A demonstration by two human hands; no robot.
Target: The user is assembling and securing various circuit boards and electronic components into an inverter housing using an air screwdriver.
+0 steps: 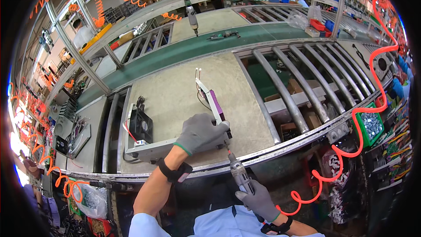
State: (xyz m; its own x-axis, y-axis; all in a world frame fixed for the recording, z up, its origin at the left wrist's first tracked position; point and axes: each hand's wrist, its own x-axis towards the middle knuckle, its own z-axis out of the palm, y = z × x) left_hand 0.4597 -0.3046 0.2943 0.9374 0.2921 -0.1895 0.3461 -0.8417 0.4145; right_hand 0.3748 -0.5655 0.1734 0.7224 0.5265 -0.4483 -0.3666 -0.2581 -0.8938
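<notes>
My left hand (199, 132), in a grey glove, is closed over the right corner of a light-grey metal frame (158, 149) on the workbench. A black fan (141, 125) stands at the frame's left end. From the right corner a narrow arm with a purple part (215, 101) reaches away from me, wires at its far tip. My right hand (259, 201), also gloved, grips a grey air screwdriver (240, 174) by its body. The screwdriver's bit points up at the frame's front right corner, close below my left fingers; whether it touches cannot be made out.
Metal rollers (302, 81) continue the line at right. A red coiled hose (318, 176) hangs there, beside a green bin of small metal parts (370, 127). Another screwdriver (191, 17) hangs above the green belt (162, 68), where one more tool (223, 35) lies. Another unit (81, 138) sits left.
</notes>
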